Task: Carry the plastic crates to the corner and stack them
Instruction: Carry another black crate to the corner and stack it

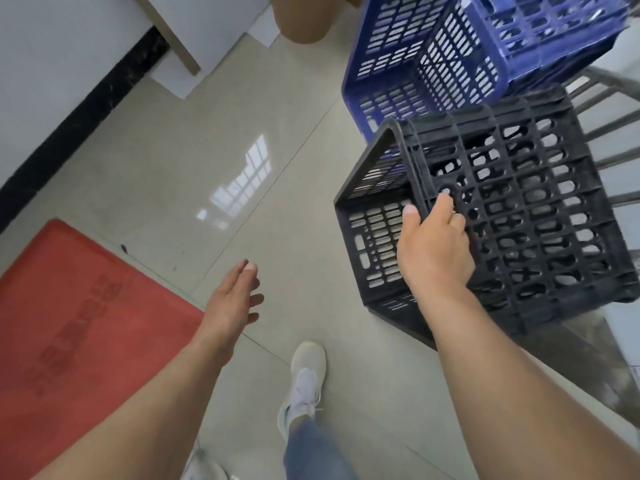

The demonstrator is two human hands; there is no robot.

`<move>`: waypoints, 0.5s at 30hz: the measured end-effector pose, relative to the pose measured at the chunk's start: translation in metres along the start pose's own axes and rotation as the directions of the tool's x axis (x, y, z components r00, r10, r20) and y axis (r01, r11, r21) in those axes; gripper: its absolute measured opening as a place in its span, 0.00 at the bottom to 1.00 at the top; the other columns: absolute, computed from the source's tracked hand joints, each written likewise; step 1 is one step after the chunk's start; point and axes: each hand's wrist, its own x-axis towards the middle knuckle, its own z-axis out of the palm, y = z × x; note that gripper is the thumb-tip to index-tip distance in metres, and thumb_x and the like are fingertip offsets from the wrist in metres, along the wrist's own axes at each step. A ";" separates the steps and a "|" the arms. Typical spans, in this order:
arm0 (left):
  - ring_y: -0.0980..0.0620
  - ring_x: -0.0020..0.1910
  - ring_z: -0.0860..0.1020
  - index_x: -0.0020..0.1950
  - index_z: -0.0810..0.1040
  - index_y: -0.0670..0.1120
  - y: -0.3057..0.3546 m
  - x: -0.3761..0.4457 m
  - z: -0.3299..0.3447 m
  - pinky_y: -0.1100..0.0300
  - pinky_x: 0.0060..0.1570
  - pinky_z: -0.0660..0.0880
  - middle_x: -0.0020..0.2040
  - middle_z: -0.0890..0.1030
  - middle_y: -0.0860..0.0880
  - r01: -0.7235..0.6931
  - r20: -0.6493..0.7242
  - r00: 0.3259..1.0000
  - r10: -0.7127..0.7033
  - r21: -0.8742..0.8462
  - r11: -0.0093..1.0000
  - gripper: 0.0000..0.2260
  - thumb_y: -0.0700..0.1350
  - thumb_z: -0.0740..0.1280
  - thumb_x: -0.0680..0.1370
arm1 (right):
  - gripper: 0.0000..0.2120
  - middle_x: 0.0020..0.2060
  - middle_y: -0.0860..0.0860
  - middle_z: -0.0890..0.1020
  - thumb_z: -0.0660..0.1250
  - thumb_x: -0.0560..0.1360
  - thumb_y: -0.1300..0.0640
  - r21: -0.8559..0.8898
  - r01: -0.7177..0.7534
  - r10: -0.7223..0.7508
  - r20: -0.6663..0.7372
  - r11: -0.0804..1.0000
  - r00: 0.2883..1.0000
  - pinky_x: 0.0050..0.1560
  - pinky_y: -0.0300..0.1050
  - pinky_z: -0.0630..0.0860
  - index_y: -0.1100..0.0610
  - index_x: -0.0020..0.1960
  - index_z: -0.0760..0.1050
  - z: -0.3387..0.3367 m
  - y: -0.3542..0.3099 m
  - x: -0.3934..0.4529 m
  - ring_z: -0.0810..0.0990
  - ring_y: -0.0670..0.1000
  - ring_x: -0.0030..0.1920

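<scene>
A black slotted plastic crate (540, 209) hangs tilted above the floor at the right, its open mouth facing left. My right hand (433, 247) grips its rim, thumb inside and fingers through the side slots. Behind it stands a blue slotted crate (408, 64), with a second blue crate (540, 39) set in or on it. My left hand (235, 296) floats free over the tiles at centre-left, fingers relaxed and holding nothing.
A red floor mat (79, 327) lies at the lower left. A white wall with a black skirting (79, 123) runs along the left. Metal bars (609, 133) show at the right edge. A brown cardboard object (304, 19) sits at the top. My shoe (304, 379) steps on glossy tiles.
</scene>
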 end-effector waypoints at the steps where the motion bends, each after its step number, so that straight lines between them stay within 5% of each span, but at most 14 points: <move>1: 0.49 0.56 0.78 0.74 0.64 0.52 -0.003 0.007 0.002 0.50 0.57 0.74 0.62 0.76 0.49 0.005 0.002 1.000 -0.005 -0.007 1.000 0.22 0.56 0.56 0.80 | 0.28 0.71 0.60 0.66 0.49 0.81 0.43 0.003 0.007 -0.006 -0.042 1.000 0.999 0.61 0.58 0.66 0.55 0.77 0.52 0.004 -0.001 0.001 0.68 0.62 0.67; 7: 0.47 0.56 0.78 0.73 0.65 0.51 -0.020 0.045 0.003 0.48 0.58 0.74 0.61 0.76 0.48 0.078 0.005 0.997 -0.078 -0.058 0.995 0.21 0.55 0.55 0.81 | 0.24 0.67 0.60 0.72 0.49 0.82 0.46 -0.024 0.066 -0.070 -0.207 0.997 0.976 0.54 0.55 0.68 0.58 0.73 0.60 0.015 0.001 0.004 0.72 0.63 0.62; 15: 0.46 0.57 0.77 0.72 0.65 0.50 -0.047 0.066 -0.028 0.50 0.54 0.75 0.61 0.75 0.47 0.141 0.002 0.990 -0.142 -0.152 0.978 0.21 0.56 0.55 0.81 | 0.25 0.67 0.59 0.72 0.48 0.82 0.45 0.002 0.090 -0.088 -0.202 0.996 0.975 0.53 0.53 0.67 0.57 0.74 0.59 0.022 -0.018 -0.014 0.72 0.63 0.63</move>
